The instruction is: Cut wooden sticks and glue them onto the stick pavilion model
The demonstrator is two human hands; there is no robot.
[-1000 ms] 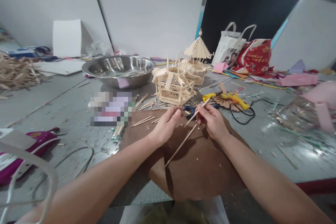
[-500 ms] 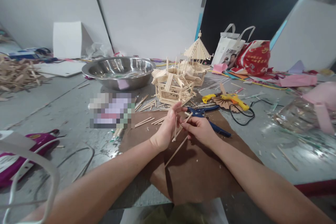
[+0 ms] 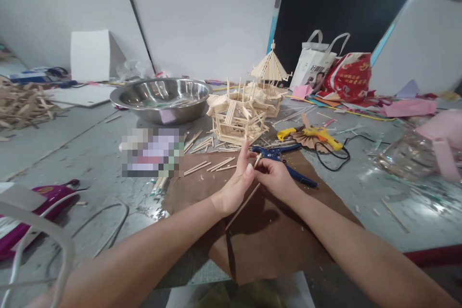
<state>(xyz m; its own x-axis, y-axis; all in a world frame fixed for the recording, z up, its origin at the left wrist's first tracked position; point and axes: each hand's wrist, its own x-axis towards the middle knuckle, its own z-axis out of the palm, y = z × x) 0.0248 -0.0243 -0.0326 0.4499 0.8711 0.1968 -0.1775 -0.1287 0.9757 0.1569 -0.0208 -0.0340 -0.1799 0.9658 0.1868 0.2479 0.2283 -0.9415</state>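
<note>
Right hand [image 3: 276,177], above a brown sheet [image 3: 277,240], pinching one thin wooden stick [image 3: 257,160]; left hand [image 3: 234,187] close beside it, fingers raised (grip hidden, cannot tell whether it holds anything). Beyond both hands, one stick-built model [image 3: 236,122] on the worktop [image 3: 361,187]; just beyond the right hand, one blue tool [image 3: 302,177].
</note>
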